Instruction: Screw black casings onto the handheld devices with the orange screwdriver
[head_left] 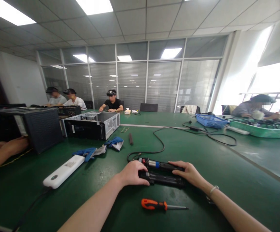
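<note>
Two dark cylindrical tools lie side by side on the green table. The farther one, an electric screwdriver [153, 163] with a silver and blue band, has a black cable running from its left end. My left hand [133, 173] is curled round the left end of the nearer black tool [164, 179]. Over the right end of the electric screwdriver rests my right hand [189, 173], its thumb and fingers gripping that end. An orange and black screwdriver [154, 204] lies in front of both, its shaft pointing right, touched by neither hand.
A white power strip [64, 171] and blue-grey gloves [89, 153] lie to the left. Behind them stand an open computer case [89, 129] and a dark case [45, 129] with another person's hands at it. Blue [211, 121] and green baskets [263, 130] stand at the right; several people sit around.
</note>
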Tool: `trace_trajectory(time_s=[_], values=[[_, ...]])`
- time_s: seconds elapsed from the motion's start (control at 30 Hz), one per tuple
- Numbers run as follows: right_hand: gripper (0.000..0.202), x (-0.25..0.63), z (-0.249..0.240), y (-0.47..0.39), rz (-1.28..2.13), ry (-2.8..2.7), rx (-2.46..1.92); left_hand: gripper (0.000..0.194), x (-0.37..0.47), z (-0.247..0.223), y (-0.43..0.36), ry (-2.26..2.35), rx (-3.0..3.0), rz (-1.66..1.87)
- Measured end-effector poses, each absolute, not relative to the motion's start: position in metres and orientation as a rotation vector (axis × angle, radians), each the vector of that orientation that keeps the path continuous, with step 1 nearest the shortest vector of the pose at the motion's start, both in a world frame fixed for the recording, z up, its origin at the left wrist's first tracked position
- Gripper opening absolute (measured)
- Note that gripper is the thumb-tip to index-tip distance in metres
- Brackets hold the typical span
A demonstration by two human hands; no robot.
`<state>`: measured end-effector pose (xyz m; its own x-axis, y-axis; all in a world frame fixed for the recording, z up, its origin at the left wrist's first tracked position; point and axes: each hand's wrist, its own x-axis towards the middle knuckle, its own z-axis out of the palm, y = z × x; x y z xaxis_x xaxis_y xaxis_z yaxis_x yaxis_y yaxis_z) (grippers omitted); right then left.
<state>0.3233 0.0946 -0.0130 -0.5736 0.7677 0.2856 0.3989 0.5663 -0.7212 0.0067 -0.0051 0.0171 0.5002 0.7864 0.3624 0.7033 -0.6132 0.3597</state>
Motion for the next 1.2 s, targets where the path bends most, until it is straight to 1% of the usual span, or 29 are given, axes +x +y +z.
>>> trace_trajectory(time_s=[0.17,0.27,0.37,0.53,0.67,0.77,0.93,1.2], values=[[0.050,0.331,-0.008,0.093,0.890,-2.204,-0.958,0.048,0.007,0.015,-0.006,1.180,2.611,0.797],[0.050,0.333,-0.007,0.089,0.875,-2.183,-0.986,0.047,0.007,0.013,-0.004,1.159,2.631,0.839],[0.051,0.334,-0.010,0.085,0.800,-2.163,-1.014,0.048,0.007,0.012,-0.003,1.170,2.646,0.863],[0.061,0.338,-0.014,0.085,0.615,-2.085,-1.063,0.046,0.007,0.013,-0.004,1.148,2.671,0.863],[0.049,0.338,-0.003,0.073,0.487,-2.038,-1.033,0.049,0.007,0.015,-0.005,1.109,2.708,0.951],[0.041,0.332,0.008,0.056,0.452,-2.174,-0.893,0.049,0.008,0.017,-0.005,1.074,2.740,1.099],[0.047,0.316,0.015,0.038,0.288,-2.454,-0.681,0.043,0.010,0.021,-0.009,1.086,2.788,1.300],[0.043,0.315,0.004,0.048,0.051,-2.352,-0.710,0.037,0.013,0.024,-0.010,1.114,2.820,1.478]])
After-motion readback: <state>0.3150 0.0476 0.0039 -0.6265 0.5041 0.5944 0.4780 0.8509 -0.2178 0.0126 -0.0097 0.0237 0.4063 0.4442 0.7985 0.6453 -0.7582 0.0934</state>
